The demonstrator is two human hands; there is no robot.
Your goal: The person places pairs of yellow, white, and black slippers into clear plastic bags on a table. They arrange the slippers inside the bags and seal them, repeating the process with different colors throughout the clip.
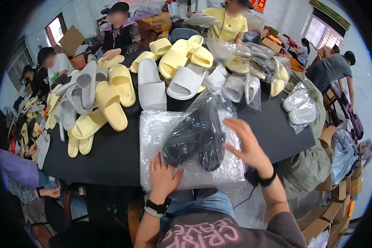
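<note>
I press my flat, open left hand (163, 177) on the near stack of clear plastic bags (153, 136). My right hand (246, 144), fingers spread and grasping nothing, touches the bagged pair of black foam slippers (194, 138) lying on that stack.

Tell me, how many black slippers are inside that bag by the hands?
2, both in the clear bag on the stack of plastic bags: one black slipper nearer the left hand, one nearer the right hand.
</note>
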